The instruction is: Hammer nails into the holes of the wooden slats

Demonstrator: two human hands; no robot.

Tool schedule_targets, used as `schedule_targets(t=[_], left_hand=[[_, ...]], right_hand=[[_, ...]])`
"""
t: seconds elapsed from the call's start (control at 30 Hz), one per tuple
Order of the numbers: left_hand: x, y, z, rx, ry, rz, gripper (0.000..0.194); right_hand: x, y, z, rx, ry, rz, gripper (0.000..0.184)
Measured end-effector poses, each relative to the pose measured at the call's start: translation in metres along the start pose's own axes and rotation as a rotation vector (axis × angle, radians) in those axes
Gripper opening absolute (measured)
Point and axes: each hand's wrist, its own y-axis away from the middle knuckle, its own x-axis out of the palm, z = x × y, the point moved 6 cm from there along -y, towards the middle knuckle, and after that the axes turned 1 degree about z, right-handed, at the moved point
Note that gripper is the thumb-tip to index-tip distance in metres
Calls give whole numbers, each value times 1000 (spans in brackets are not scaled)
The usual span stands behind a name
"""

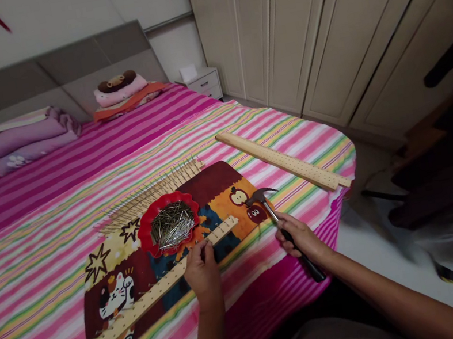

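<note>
My right hand [297, 237] is closed round the black grip of a claw hammer [269, 208], its metal head raised over the right end of a patterned mat [248, 253]. My left hand [203, 270] pinches its fingertips together just over a pale wooden strip [159, 286] with rows of small holes. What the fingertips hold is too small to make out. Several thin nails stick up along the strip, mostly at its far right and left ends. Behind it a red scalloped bowl [146, 245] is filled with loose nails.
Beyond the bowl lie wooden strips [155, 189] bristling with nails. Another perforated strip [282, 161] rests at the bed's right side. Folded bedding [19, 139] sits by the headboard [93, 58]. Wardrobe doors [254, 30] and a small nightstand [207, 83] stand behind.
</note>
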Motion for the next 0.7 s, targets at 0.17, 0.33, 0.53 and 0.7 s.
schedule_targets(t=[0.17,0.33,0.53,0.7], left_hand=[[1,0,-6,103,-72,-10,23],[3,4,-6,183,-111,-28,21],[3,8,-9,299,-133,-67,17],[4,7,-6,305,-159,-70,17]], right_hand=[[19,24,22,-193,245,88,52],[66,60,59,-576,704,416,44],[98,74,68,-643,902,542,44],[93,75,65,-634,897,524,40]])
